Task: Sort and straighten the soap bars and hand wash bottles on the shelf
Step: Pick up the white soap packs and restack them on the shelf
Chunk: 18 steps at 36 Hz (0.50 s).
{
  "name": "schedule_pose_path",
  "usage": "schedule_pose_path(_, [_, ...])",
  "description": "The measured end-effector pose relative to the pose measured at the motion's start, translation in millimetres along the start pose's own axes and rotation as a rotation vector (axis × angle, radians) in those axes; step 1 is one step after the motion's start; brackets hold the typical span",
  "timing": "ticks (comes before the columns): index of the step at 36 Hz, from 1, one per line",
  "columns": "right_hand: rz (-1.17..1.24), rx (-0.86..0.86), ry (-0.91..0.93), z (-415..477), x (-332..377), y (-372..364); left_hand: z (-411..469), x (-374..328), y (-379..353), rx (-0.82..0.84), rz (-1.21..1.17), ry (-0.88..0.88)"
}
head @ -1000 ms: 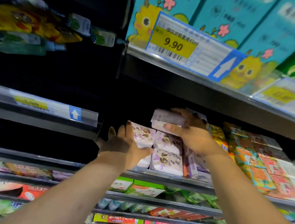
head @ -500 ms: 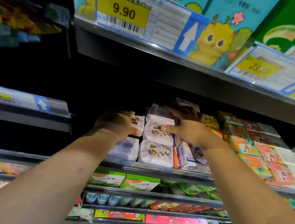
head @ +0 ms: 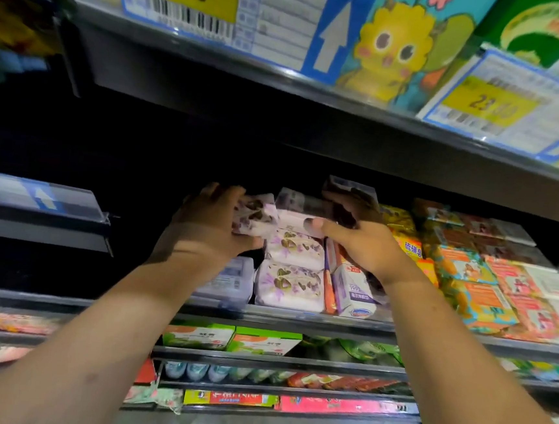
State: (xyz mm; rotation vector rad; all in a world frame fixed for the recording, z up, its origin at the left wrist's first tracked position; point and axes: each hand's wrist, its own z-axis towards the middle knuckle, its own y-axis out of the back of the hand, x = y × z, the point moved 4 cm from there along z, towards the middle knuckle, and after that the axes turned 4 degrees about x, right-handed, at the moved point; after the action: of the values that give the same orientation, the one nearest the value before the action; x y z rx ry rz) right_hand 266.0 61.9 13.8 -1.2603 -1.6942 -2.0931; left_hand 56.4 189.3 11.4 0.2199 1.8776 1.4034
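Pale purple wrapped soap bars with a flower print sit stacked on the middle shelf (head: 296, 316). My left hand (head: 209, 226) grips one purple soap bar (head: 254, 216) at the top of the left column, above a plain pale pack (head: 228, 280). My right hand (head: 360, 239) holds the top purple bar (head: 296, 213) of the neighbouring stack, thumb on its front, fingers reaching over it. Two more purple bars (head: 290, 282) lie below. A white and purple soap box (head: 353, 294) stands right of them, under my right wrist.
Orange, yellow and green soap packs (head: 474, 283) fill the shelf to the right. The upper shelf edge carries price tags (head: 221, 7) close above my hands. Green boxes (head: 230, 337) and more packs sit on lower shelves. Dark space lies left of the stacks.
The view moved closer and up. My left hand closed round the left top bar and tilted it. My right hand stays on the top bar of the middle stack.
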Motion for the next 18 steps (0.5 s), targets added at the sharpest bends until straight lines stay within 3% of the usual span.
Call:
schedule_pose_path(6, [0.049,0.054,-0.092,-5,4,-1,-14,-24,-13,0.153,0.014,-0.129])
schedule_pose_path(12, [-0.016,0.013,-0.080,-3,5,0,-9,-48,-40,0.172,0.081,-0.225])
schedule_pose_path(18, [-0.118,0.000,-0.048,0,5,1,10,-55,-58,0.113,0.007,-0.108])
